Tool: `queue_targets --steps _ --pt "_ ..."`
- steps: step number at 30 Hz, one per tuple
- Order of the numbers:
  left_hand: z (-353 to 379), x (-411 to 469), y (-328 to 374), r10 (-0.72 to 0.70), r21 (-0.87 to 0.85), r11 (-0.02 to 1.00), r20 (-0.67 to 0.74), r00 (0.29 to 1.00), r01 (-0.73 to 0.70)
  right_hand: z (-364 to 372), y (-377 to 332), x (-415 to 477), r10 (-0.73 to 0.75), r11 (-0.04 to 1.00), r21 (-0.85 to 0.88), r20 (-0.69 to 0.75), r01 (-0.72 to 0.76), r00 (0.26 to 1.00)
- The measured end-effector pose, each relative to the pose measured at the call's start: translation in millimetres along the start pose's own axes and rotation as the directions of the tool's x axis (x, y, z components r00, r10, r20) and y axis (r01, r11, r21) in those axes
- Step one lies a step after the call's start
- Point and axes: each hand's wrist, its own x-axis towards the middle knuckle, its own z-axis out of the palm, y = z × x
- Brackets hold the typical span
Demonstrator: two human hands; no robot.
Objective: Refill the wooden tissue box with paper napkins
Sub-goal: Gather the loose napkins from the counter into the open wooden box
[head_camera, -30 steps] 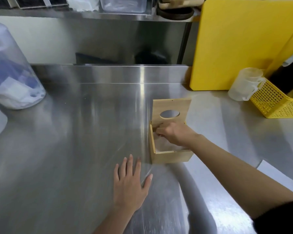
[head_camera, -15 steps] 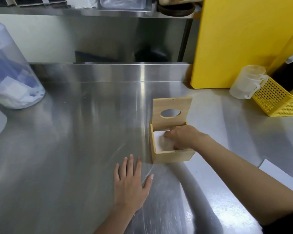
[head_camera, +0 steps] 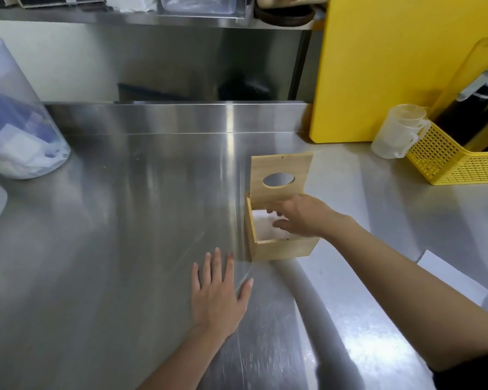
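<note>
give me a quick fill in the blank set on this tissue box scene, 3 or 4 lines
1. The lid of the wooden tissue box stands open, and the hole in it is ____ in shape.
2. The left hand lies ____ on the steel counter, fingers spread.
3. The right hand reaches over the box, where ____ napkins show inside.
4. The basket at the far right is ____ in colour.

Missing words: oval; flat; white; yellow
</note>
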Motion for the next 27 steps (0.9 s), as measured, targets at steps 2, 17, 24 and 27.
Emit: queue_targets --steps 2,17,24,27 --pt "-4 -2 8 -0.023 -0.029 0.999 -0.002 1.000 0.023 -4 4 -14 0.011 0.999 0.045 -0.106 -0.006 0.994" --pt "14 -22 190 0.371 -0.143 0.918 -0.010 0.929 -0.369 54 143 -160 0.456 0.876 0.265 -0.184 -0.403 0.871" --pt "35 -16 232 0.371 -0.085 0.924 -0.026 0.928 -0.372 97 212 -225 0.677 0.704 0.260 0.039 -0.661 0.735" --pt "37 -17 234 0.358 -0.073 0.930 -0.053 0.932 -0.361 107 224 -234 0.716 0.657 0.276 0.060 -0.701 0.695"
